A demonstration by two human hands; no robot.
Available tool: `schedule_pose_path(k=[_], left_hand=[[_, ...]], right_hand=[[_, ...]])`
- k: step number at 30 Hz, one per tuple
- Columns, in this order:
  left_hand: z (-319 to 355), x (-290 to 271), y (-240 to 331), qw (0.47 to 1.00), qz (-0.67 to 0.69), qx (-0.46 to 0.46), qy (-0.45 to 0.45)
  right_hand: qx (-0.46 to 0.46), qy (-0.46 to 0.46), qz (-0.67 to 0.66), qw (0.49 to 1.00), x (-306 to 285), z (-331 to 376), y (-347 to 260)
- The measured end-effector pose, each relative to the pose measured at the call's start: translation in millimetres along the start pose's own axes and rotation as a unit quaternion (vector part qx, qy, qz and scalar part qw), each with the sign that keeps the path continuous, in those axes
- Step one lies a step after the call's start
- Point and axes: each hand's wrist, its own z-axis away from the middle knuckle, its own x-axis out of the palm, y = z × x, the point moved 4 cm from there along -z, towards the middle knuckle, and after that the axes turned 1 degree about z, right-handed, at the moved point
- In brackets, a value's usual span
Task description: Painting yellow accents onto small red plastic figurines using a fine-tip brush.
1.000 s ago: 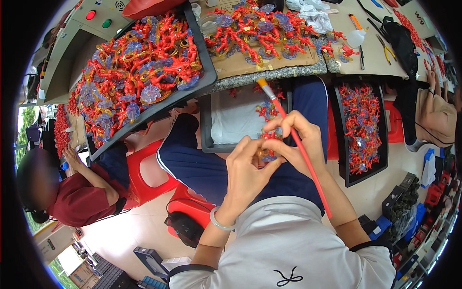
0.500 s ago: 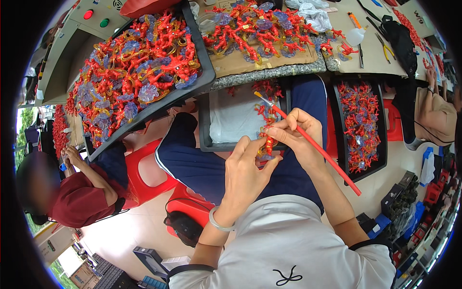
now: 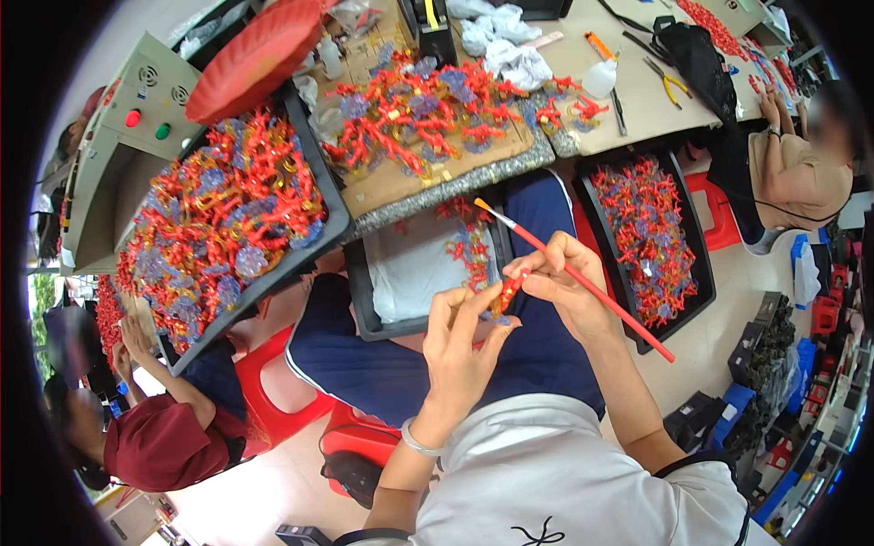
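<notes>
A small red figurine (image 3: 512,288) with a translucent bluish-purple base is held over my lap between both hands. My left hand (image 3: 458,343) closes its fingertips on the figurine's lower part. Thumb and fingertips of my right hand (image 3: 566,284) pinch at its upper end. Lying across that same right hand is a paintbrush with a long red handle (image 3: 628,320); its yellowish bristles point up and left, away from the figurine. My fingers cover much of the figurine. Beyond the hands, a dark tray (image 3: 366,314) lined with a pale sheet holds several more figurines along its right side.
A big black tray (image 3: 339,218) heaped with figurines stands left, under a red basin (image 3: 259,64). More figurines (image 3: 428,109) cover cardboard on the bench. Another filled tray (image 3: 706,282) sits right. Pliers (image 3: 669,82) and a white bottle (image 3: 600,79) lie behind. People sit on both sides.
The view has swung, so the bench and trays appear shifted left. The figurine is tilted differently between my hands. Both hands keep hold, and the brush stays in my right hand.
</notes>
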Motion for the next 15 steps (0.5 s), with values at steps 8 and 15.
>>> schedule_pose_path(k=[8, 15], left_hand=[[-5, -9, 14, 0.987, -0.062, 0.087, 0.12], [-9, -18, 21, 0.974, -0.053, 0.11, 0.188]], right_hand=[[-0.079, -0.053, -0.015, 0.995, 22, -12, -23], [-0.066, -0.031, -0.082, 0.994, 48, -14, -30]])
